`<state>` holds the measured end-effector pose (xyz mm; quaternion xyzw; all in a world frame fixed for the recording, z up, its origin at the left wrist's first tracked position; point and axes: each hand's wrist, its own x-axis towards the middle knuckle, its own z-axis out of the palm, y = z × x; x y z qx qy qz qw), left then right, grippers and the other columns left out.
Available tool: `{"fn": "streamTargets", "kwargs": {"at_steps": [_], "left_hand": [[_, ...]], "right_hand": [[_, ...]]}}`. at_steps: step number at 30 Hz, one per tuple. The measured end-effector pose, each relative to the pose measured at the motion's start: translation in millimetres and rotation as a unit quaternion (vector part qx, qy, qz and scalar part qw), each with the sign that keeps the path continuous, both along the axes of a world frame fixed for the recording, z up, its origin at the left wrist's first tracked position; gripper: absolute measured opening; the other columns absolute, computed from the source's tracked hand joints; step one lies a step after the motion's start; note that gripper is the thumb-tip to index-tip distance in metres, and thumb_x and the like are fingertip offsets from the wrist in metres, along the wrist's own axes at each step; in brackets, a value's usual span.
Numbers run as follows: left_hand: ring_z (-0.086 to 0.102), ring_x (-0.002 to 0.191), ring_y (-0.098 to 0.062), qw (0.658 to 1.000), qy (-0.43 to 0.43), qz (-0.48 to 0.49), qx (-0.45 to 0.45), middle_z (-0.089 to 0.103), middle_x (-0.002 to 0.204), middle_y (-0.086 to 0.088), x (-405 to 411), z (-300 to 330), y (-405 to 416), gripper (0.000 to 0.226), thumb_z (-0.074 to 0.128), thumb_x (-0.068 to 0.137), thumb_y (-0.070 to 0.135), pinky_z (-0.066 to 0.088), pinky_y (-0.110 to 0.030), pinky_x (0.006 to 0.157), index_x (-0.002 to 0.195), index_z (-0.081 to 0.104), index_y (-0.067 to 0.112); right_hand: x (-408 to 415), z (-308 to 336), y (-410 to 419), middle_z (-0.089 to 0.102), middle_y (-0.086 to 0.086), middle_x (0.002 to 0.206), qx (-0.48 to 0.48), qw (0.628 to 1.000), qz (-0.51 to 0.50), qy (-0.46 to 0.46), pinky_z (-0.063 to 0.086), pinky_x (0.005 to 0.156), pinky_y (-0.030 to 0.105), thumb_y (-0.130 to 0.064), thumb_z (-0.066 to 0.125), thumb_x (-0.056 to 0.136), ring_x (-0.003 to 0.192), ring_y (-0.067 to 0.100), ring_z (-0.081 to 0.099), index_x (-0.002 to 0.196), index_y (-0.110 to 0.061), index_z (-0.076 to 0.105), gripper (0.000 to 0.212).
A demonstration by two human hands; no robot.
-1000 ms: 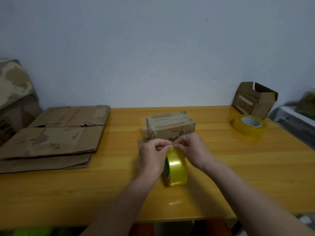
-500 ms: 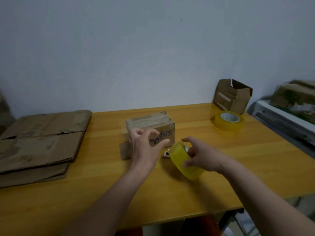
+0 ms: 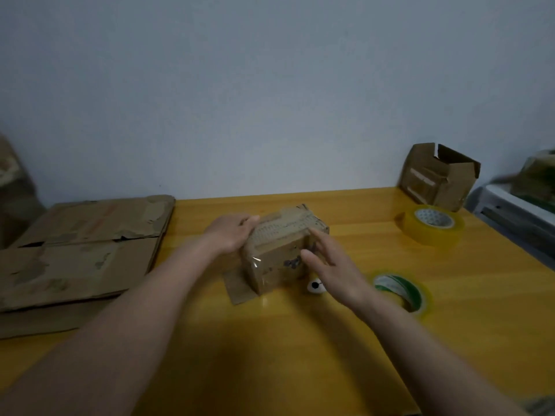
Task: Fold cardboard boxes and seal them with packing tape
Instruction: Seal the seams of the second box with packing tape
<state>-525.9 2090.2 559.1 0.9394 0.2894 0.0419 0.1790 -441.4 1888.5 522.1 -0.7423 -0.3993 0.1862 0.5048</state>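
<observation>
**Both hands on a small taped box at mid-desk**

A small brown cardboard box (image 3: 282, 250), wrapped in clear tape, sits tilted near the middle of the yellow wooden desk (image 3: 300, 355), one lower edge resting on a flat scrap of brown cardboard (image 3: 237, 288). The left hand (image 3: 231, 234) presses against the box's left end, its fingers (image 3: 250, 221) straight and laid along the top edge. The right hand (image 3: 327, 267) meets the box's near and right faces with fingers (image 3: 313, 234) spread and relaxed, not clenched. A band of small print runs along the box's top and dark lettering marks its near face, but both are too blurred to read.

Just right of the right wrist, a roll of yellowish clear packing tape with a green-and-white core (image 3: 401, 291) lies flat on the desk. A small white object with a dark spot (image 3: 316, 286) lies beside the box's near corner. A second yellow tape roll (image 3: 431, 225) lies flat toward the far right corner, next to an open brown cardboard box (image 3: 440, 177) against the pale wall. A stack of flattened worn cardboard boxes (image 3: 81, 250) covers the desk's left end.
</observation>
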Motion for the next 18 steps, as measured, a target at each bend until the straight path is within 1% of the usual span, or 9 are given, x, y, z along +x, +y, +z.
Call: {"fn": "streamTargets", "kwargs": {"at_steps": [2, 5, 7, 10, 12, 13, 15, 17, 18], "left_hand": [[0.053, 0.111, -0.027, 1.000, -0.025, 0.017, -0.007, 0.061, 0.125, -0.008, -15, -4, -1, 0.039, 0.034, 0.103, 0.039, 0.034, -0.029, 0.075, 0.116, 0.063, 0.015], [0.054, 0.107, -0.019, 0.995, -0.084, 0.013, -0.050, 0.057, 0.124, -0.002, -37, -13, -11, 0.034, 0.042, 0.102, 0.035, 0.038, -0.026, 0.080, 0.128, 0.057, 0.020], [0.053, 0.099, -0.014, 0.989, -0.145, 0.007, -0.041, 0.053, 0.116, 0.000, -48, -21, -19, 0.029, 0.045, 0.101, 0.031, 0.039, -0.024, 0.082, 0.127, 0.058, 0.025], [0.043, 0.087, 0.000, 0.978, -0.203, 0.011, -0.044, 0.045, 0.106, 0.003, -53, -36, -22, 0.028, 0.047, 0.100, 0.030, 0.035, -0.013, 0.077, 0.123, 0.063, 0.025], [0.042, 0.085, 0.002, 0.972, -0.229, 0.016, -0.054, 0.044, 0.100, 0.004, -51, -44, -21, 0.030, 0.048, 0.100, 0.031, 0.033, -0.007, 0.071, 0.124, 0.064, 0.025], [0.041, 0.084, 0.000, 0.970, -0.238, 0.019, -0.050, 0.045, 0.097, 0.005, -50, -47, -21, 0.031, 0.047, 0.100, 0.032, 0.032, -0.008, 0.069, 0.125, 0.064, 0.025], [0.040, 0.085, -0.009, 0.968, -0.248, 0.018, 0.028, 0.045, 0.090, 0.005, -50, -52, -22, 0.031, 0.048, 0.100, 0.031, 0.031, -0.016, 0.069, 0.126, 0.064, 0.025], [0.039, 0.084, -0.014, 0.959, -0.256, 0.001, 0.125, 0.044, 0.084, 0.003, -47, -55, -24, 0.028, 0.052, 0.098, 0.026, 0.033, -0.026, 0.070, 0.120, 0.068, 0.020], [0.040, 0.082, -0.015, 0.956, -0.262, -0.006, 0.131, 0.045, 0.083, 0.002, -45, -57, -26, 0.026, 0.053, 0.098, 0.023, 0.035, -0.027, 0.069, 0.117, 0.069, 0.015]], "right_hand": [[-1, 3, 19, 0.034, -0.004, 0.149, 0.025, 0.995, 0.002, 0.093, 0.032, 0.113, 0.040, -0.052, 0.050, 0.092, 0.136, 0.015, 0.034, 0.149, -0.023, 0.030, 0.066], [0, 3, 43, 0.046, -0.008, 0.144, 0.022, 0.978, 0.030, 0.206, 0.031, 0.111, 0.050, -0.085, 0.047, 0.067, 0.131, 0.014, 0.043, 0.140, -0.034, 0.043, 0.089], [0, 3, 54, 0.051, -0.011, 0.139, 0.002, 0.971, 0.038, 0.236, 0.031, 0.109, 0.054, -0.091, 0.044, 0.063, 0.128, 0.014, 0.046, 0.134, -0.038, 0.050, 0.088], [2, 12, 61, 0.053, -0.012, 0.128, -0.028, 0.987, 0.034, 0.156, 0.036, 0.099, 0.029, -0.067, 0.032, 0.091, 0.120, 0.011, 0.048, 0.131, -0.023, 0.055, 0.064], [7, 13, 63, 0.050, -0.003, 0.138, -0.055, 0.996, 0.025, 0.060, 0.033, 0.102, 0.032, -0.053, 0.026, 0.099, 0.129, 0.017, 0.042, 0.131, -0.015, 0.056, 0.058], [9, 11, 65, 0.043, -0.001, 0.146, -0.063, 0.998, 0.022, 0.008, 0.027, 0.108, 0.034, -0.049, 0.026, 0.101, 0.137, 0.019, 0.035, 0.133, -0.013, 0.055, 0.056], [11, 3, 65, 0.030, -0.007, 0.155, -0.067, 0.996, 0.021, -0.059, 0.014, 0.115, 0.031, -0.043, 0.028, 0.102, 0.145, 0.013, 0.017, 0.137, -0.019, 0.052, 0.049], [13, -8, 66, 0.030, -0.008, 0.154, -0.072, 0.989, 0.027, -0.124, 0.007, 0.116, 0.026, -0.036, 0.030, 0.103, 0.146, 0.009, 0.013, 0.139, -0.019, 0.049, 0.044], [14, -13, 68, 0.032, -0.006, 0.153, -0.072, 0.985, 0.029, -0.155, 0.005, 0.115, 0.023, -0.033, 0.030, 0.103, 0.146, 0.009, 0.013, 0.140, -0.017, 0.048, 0.044]]}}
